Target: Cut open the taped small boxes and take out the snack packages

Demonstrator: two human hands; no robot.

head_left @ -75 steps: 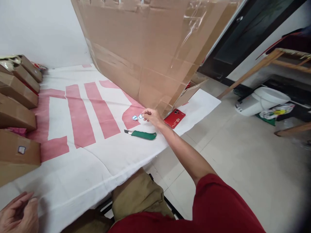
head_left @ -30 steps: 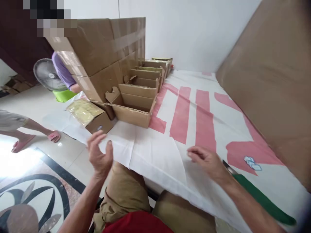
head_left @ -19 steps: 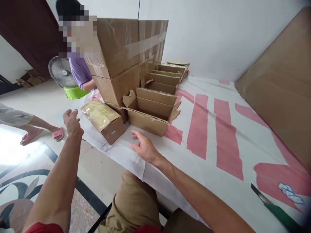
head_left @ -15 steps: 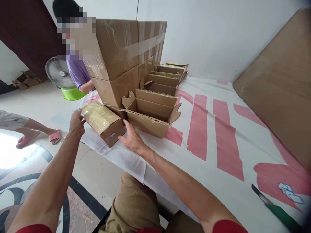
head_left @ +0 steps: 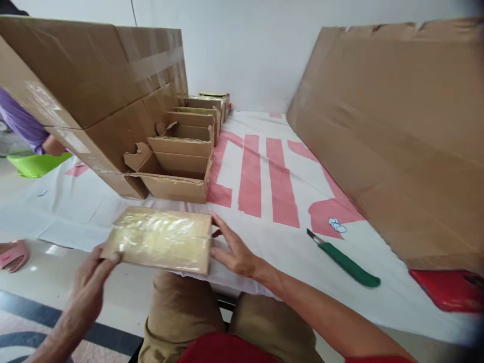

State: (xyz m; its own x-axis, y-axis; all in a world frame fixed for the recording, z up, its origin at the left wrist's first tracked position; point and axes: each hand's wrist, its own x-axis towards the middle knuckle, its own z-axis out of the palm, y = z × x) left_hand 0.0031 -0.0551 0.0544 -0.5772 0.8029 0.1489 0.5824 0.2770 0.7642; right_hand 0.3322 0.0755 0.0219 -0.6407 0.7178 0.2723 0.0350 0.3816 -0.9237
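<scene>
A flat rectangular cardboard box topped with glossy yellowish film (head_left: 161, 239) sits at the near edge of the white, red-striped cloth-covered table (head_left: 264, 242), long axis parallel to that edge. The left hand (head_left: 88, 267) clasps its left end and the right hand (head_left: 234, 249) its right end, fingers spread flat; both are equally near. A green-handled utility knife (head_left: 346, 259) lies well apart, rightward.
</scene>
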